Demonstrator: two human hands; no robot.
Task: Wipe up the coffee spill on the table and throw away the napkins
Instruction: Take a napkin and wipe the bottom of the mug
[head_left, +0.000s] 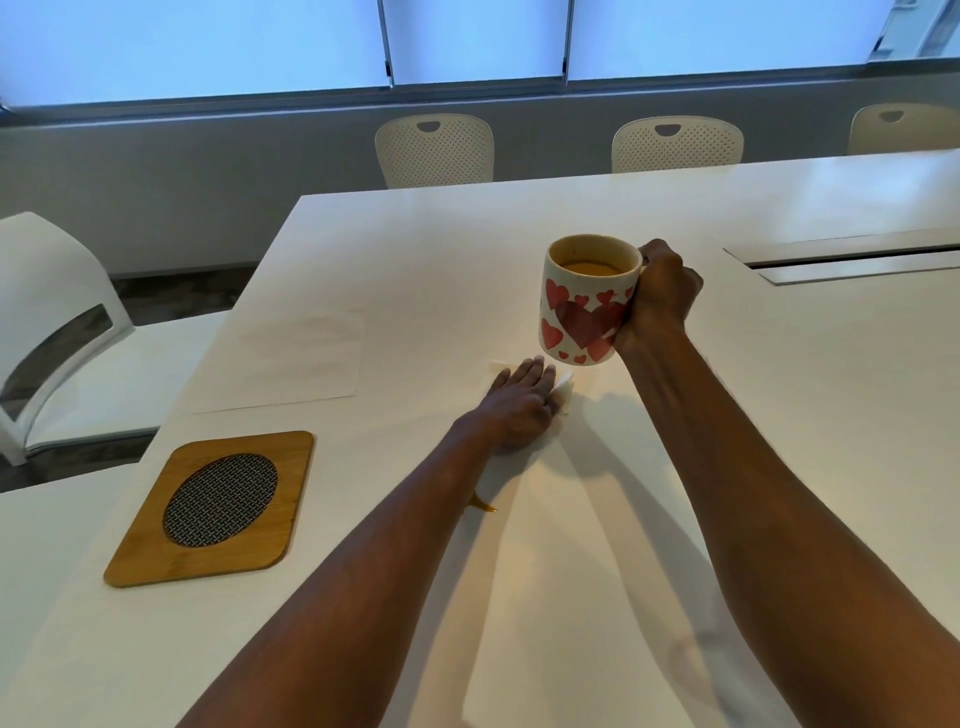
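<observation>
Currently left hand (519, 405) presses flat, fingers spread, on napkin (563, 392); brown coffee streak (483, 505) lies behind its wrist, nearer than right hand (660, 296), fist closed around raised heart mug (587, 301).

Pressed the left hand (519, 410) flat on a crumpled white paper napkin (563, 391) on the white table (779, 415). Held a white ceramic mug with red hearts (589, 301), coffee inside, above the tabletop by its handle in the right hand (660, 296). Left a small amber coffee streak (483, 505) beside the left forearm, a bamboo trivet with a woven oval centre (213, 506) further left.
</observation>
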